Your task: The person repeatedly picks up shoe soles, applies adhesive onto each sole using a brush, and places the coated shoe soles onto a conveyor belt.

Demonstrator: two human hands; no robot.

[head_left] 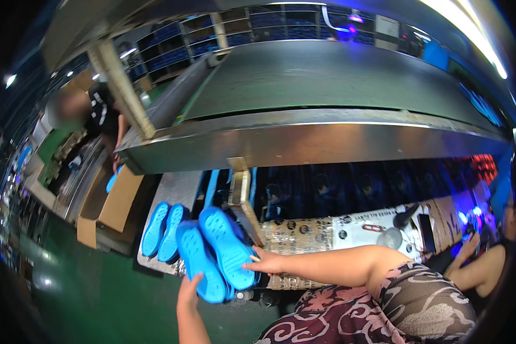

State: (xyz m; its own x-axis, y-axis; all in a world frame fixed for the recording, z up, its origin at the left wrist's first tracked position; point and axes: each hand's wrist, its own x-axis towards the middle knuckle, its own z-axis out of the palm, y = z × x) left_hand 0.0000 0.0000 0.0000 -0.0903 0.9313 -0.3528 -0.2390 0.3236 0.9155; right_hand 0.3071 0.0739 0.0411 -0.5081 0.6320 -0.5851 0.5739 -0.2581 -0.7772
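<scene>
Soles, bright blue and moulded of rubbery foam with ridged undersides, are what I have in hand: two soles (218,252) held side by side, toes pointing to twelve o'clock, at the lower middle of my view. My left hand (189,292) cups their heel ends from six o'clock, fingers closed under the nearer one. My right hand (265,264) comes in from three o'clock, fingers pressed against the edge of the farther one, so both grips are clamped on the pair. At nine o'clock of them a second pair of blue soles (163,230) lies flat on a grey metal tray (178,192). At ten o'clock stands an open brown cardboard box (116,200). Overhead, at twelve, runs a broad steel conveyor bed (304,137), blocking the shelving behind. Green floor (97,298) spreads below. Another person (100,114) works far off at ten o'clock.
</scene>
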